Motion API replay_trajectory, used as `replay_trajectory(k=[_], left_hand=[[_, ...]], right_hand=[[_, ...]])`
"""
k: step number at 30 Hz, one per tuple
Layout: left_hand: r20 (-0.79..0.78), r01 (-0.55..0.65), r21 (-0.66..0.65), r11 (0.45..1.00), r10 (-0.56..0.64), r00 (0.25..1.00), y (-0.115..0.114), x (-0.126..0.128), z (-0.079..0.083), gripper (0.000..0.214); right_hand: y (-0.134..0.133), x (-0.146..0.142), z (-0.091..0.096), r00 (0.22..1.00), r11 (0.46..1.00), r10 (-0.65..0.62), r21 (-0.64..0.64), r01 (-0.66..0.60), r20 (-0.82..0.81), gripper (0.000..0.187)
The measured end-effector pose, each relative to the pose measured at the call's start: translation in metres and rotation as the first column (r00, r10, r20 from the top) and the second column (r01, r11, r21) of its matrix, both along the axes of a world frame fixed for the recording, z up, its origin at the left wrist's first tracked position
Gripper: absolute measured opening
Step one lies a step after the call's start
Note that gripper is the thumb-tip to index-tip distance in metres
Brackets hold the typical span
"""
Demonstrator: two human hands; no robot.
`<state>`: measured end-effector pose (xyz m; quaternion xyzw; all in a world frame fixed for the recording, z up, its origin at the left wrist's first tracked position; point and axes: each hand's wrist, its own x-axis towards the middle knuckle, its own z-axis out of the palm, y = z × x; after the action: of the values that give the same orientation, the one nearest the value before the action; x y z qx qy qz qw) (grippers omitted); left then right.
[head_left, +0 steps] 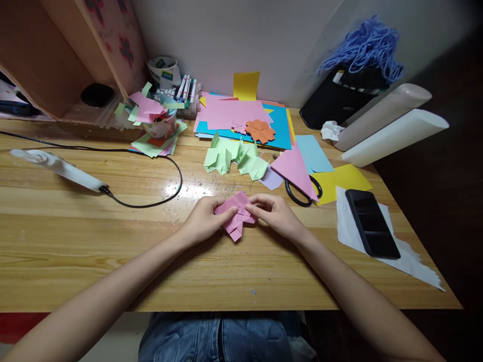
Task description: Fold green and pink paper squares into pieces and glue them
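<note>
A folded pink paper piece (pixel 237 213) lies on the wooden desk (pixel 113 236) right in front of me. My left hand (pixel 206 221) pinches its left side, fingers closed on the paper. My right hand (pixel 277 213) grips its right side, fingertips pressed on the top fold. Just beyond my hands lie several folded green paper pieces (pixel 234 158). An orange paper flower (pixel 260 130) rests on a stack of pink and blue sheets (pixel 241 118).
Black-handled scissors (pixel 302 193) lie under a pink triangle sheet (pixel 294 168) to the right. A black phone (pixel 372 223) sits on white paper. A cup of paper scraps (pixel 154 118), markers (pixel 184 88), a white device (pixel 56 166) with black cable, and a white lamp (pixel 392 133) surround the area.
</note>
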<state>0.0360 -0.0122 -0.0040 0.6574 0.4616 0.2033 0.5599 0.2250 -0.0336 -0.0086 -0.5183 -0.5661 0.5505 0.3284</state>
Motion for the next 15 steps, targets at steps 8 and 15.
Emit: replay_trajectory(k=[8,15], left_hand=[[0.028,-0.041,-0.010,0.999,0.041,0.999,-0.0014,0.0009,0.0017,0.032],[-0.055,0.045,0.019,0.999,-0.044,0.998,0.0006,-0.0009,-0.0002,0.037]], right_hand=[[-0.0029,-0.0049,0.0015,0.999,0.999,-0.006,-0.039,0.004,-0.053,0.023],[-0.0042,-0.0061,-0.0015,1.000,0.999,0.008,0.043,-0.010,0.026,0.030]])
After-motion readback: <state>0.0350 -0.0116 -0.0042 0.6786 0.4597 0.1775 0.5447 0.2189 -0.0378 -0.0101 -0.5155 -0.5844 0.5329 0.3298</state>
